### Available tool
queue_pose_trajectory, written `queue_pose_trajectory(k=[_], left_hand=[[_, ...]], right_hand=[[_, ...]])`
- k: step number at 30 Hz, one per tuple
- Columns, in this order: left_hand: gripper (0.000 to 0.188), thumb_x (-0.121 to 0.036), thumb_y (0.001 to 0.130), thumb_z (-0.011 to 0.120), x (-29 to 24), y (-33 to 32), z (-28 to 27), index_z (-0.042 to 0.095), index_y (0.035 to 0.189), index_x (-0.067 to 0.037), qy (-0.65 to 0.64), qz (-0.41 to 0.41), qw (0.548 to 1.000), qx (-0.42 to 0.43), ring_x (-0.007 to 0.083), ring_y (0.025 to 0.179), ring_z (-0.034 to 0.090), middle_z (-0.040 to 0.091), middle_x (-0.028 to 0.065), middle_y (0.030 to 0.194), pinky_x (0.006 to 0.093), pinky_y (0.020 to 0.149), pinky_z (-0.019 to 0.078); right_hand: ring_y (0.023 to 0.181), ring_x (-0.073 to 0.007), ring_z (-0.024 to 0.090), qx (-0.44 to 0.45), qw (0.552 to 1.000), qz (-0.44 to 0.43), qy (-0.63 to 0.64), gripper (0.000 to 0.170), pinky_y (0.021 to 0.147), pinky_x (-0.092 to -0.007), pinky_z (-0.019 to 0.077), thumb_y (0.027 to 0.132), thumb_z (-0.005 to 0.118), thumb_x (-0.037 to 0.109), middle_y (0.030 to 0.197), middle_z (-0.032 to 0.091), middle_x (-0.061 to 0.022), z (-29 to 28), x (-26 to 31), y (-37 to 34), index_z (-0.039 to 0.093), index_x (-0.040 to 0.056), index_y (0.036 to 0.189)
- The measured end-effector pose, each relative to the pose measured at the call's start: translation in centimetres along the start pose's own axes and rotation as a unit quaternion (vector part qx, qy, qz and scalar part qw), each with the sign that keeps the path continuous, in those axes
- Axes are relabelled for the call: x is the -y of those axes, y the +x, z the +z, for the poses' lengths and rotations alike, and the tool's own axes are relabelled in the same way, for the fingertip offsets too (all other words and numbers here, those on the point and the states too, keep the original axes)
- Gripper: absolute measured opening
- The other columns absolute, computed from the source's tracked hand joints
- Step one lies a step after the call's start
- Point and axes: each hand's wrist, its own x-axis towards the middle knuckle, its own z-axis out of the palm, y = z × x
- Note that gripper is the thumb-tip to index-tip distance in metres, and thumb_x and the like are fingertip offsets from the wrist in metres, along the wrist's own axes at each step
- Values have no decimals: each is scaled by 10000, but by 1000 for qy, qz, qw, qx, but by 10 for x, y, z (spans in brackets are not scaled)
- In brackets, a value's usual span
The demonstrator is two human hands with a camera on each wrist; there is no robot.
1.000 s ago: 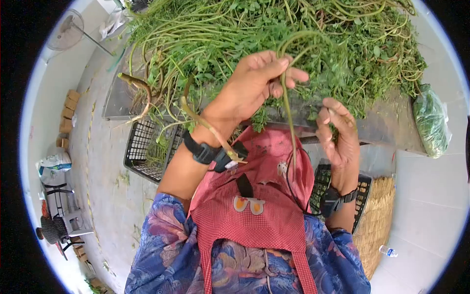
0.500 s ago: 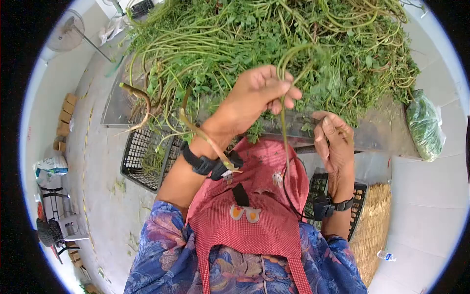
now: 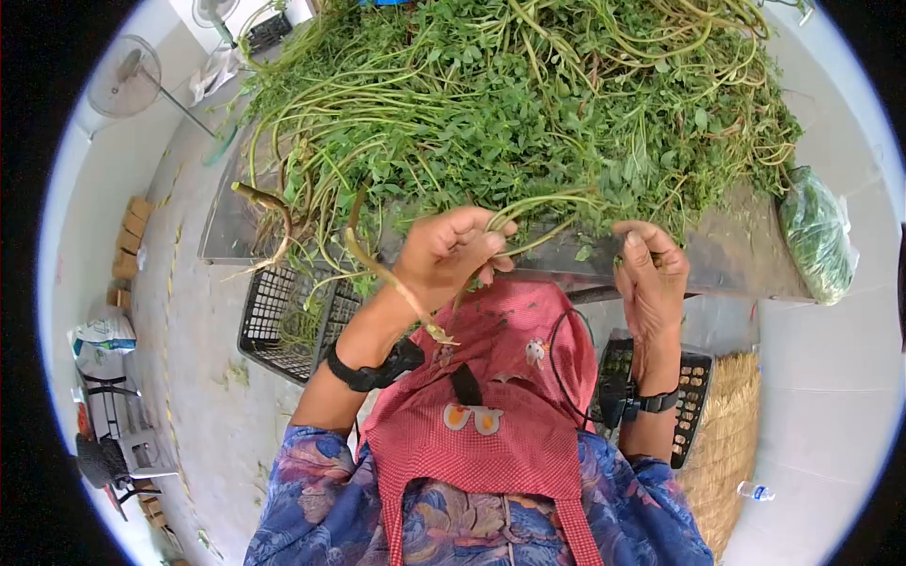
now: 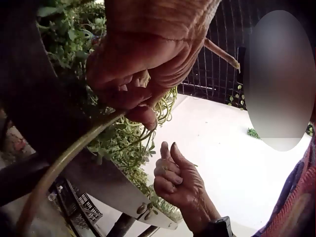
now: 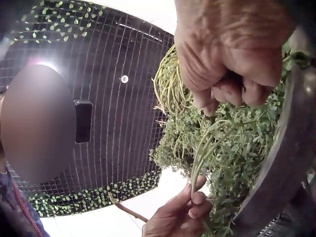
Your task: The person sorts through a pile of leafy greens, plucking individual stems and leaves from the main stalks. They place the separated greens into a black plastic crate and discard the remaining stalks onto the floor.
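My left hand pinches a long green stem between thumb and fingers, in front of the bench edge. Its thicker end runs down past the fingers in the left wrist view. The other end bends right toward the leafy pile. A thick brownish stem crosses in front of the left wrist. My right hand is raised at the bench edge on the right; its fingers are curled and the thumb lies near the index finger. No stem shows in it. A big heap of leafy green stems covers the bench.
A metal bench edge runs in front of the body. A plastic bag of greens hangs at its right end. Black crates stand below on the left, and another crate at right beside a straw bundle.
The left hand has moved down and left, bringing the stem from upright to lying sideways toward the right hand. The right hand's fingers have curled in further. The view has tilted slightly up.
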Motion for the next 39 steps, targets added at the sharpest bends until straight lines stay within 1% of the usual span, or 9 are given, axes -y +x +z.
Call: queue_pose_trajectory(k=[5, 13, 18, 28, 30, 31, 32, 33, 39], left_hand=[[195, -124, 914, 535, 6, -10, 6, 596, 1070, -25, 29, 47, 998, -29, 62, 632, 592, 671, 60, 828, 168, 481, 405], [215, -74, 907, 531, 25, -13, 22, 598, 1095, 6, -12, 112, 993, -43, 98, 645, 607, 670, 73, 830, 205, 542, 471], [225, -52, 889, 547, 20, -14, 24, 595, 1097, 18, 188, 199, 961, -50, 107, 633, 611, 658, 88, 771, 223, 570, 483], [184, -51, 903, 528, 26, -21, 21, 604, 1044, 39, 99, 126, 982, -102, 113, 591, 606, 655, 96, 767, 216, 531, 480], [185, -62, 915, 513, 21, -21, 17, 601, 1035, 48, 113, 127, 981, -88, 112, 620, 614, 657, 104, 797, 211, 533, 484], [185, -62, 915, 513, 21, -21, 17, 601, 1035, 48, 113, 128, 981, -88, 112, 620, 614, 657, 104, 797, 211, 533, 484], [192, -74, 918, 512, 21, -22, 18, 598, 1038, 50, 98, 130, 983, -90, 111, 632, 618, 660, 108, 814, 212, 532, 486], [201, -85, 920, 511, 22, -22, 19, 595, 1041, 52, 82, 133, 983, -93, 111, 644, 621, 663, 112, 830, 213, 531, 487], [221, -121, 925, 513, 19, -27, 19, 595, 1040, 48, 71, 90, 989, -96, 107, 655, 623, 668, 124, 864, 208, 543, 493]], right_hand=[[702, -64, 525, -30, 974, -105, -200, 158, 649, -226, 434, 842, 646, 148, 773, 624, 9, 5, -12, -2, 672, 0, 890], [609, -33, 458, -2, 962, -164, -219, 268, 638, -196, 429, 802, 669, 67, 760, 622, -6, 48, -15, -11, 634, -16, 1054], [632, -44, 518, 18, 967, -173, -184, 239, 623, -209, 446, 803, 657, 36, 782, 649, -12, 55, -16, -10, 646, -4, 1038], [667, -95, 576, 19, 928, -199, -316, 32, 626, -222, 459, 822, 623, 19, 751, 639, -39, 40, -12, -4, 641, -7, 821], [559, -93, 526, 0, 955, -178, -235, 87, 517, -213, 422, 855, 585, 65, 678, 584, -42, 28, -14, 0, 609, -15, 831], [507, -87, 474, 41, 997, -58, -1, 105, 461, -210, 379, 869, 562, 84, 648, 552, -41, 22, -8, -1, 587, -12, 838], [454, -81, 423, 79, 967, 67, 233, 122, 405, -207, 336, 883, 539, 104, 619, 521, -41, 19, -5, -3, 565, -9, 845], [407, -63, 340, 49, 965, 68, 250, 126, 357, -197, 257, 899, 504, 123, 592, 483, -37, 20, -7, -4, 537, 7, 861], [415, -65, 364, 4, 968, 41, 248, 174, 366, -182, 269, 909, 542, 163, 616, 510, -39, 13, -16, -7, 565, -10, 915]])
